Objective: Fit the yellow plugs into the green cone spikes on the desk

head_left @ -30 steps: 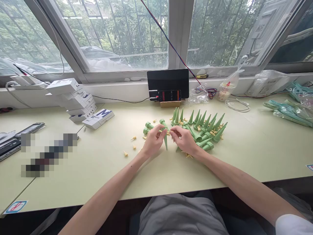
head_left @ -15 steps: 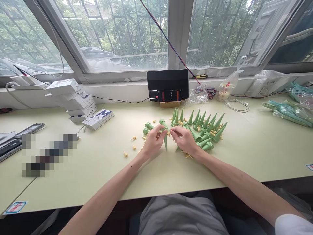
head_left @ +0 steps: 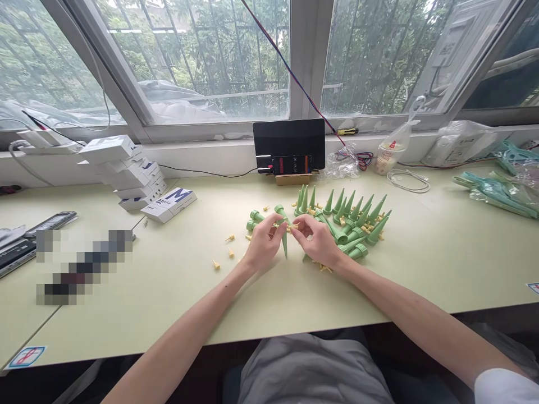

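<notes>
Pinched in my left hand (head_left: 264, 242) is a green plant watering spike (head_left: 285, 247), its tip pointing down toward the table. My right hand (head_left: 319, 242) closes thumb and fingers on a small yellow valve (head_left: 293, 226) against the spike's side; whether it is seated there I cannot tell. Fingers partly cover both pieces. Right of my right hand is a group of green spikes (head_left: 374, 214), some upright and some lying, with yellow valves among them. Beyond my left hand lie a few more spikes (head_left: 256, 215). Loose yellow valves (head_left: 216, 265) are scattered on the left.
A phone (head_left: 292, 164) leans on a black tablet (head_left: 288, 137) at the back of the pale table (head_left: 181, 297). White boxes (head_left: 138, 177) are stacked at the left. A bagged cup (head_left: 387, 154), a coiled cable (head_left: 407, 181) and plastic-wrapped green items (head_left: 497, 191) lie toward the right.
My right fingers have shifted slightly at the spike, and more of the yellow valve shows between my hands. My left hand and the spike stay almost still.
</notes>
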### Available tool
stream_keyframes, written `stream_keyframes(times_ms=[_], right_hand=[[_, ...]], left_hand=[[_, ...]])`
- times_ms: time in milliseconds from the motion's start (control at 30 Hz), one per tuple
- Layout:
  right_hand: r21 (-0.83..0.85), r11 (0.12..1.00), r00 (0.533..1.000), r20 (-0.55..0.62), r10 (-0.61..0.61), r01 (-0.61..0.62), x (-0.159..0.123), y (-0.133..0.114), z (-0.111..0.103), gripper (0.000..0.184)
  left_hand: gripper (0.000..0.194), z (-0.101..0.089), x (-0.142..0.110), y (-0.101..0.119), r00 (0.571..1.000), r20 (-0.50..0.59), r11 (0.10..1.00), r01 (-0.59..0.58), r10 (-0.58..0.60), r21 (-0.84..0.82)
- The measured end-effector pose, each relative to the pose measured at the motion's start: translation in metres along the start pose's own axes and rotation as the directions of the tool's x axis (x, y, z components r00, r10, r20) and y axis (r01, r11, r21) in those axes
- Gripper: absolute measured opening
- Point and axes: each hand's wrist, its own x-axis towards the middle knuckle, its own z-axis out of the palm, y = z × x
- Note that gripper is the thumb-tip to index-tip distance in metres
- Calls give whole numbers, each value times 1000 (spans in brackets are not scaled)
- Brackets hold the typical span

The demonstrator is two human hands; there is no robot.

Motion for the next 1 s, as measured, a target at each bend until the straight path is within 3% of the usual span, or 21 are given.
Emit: stream_keyframes(times_ms=[467, 767, 1000], right_hand=[[46, 998, 998, 30, 46, -48, 0, 2, 0, 17], [34, 999, 999, 31, 5, -6, -1, 0, 0, 17], [61, 996, 997, 53, 56, -59, -1, -1, -1, 21]], left_hand=[[24, 1, 0, -3, 1000, 8, 999, -28, 28, 25], [23, 0, 1, -1, 999, -2, 999, -32, 32, 31], [22, 0, 0, -2, 999, 5, 998, -45, 45, 38]])
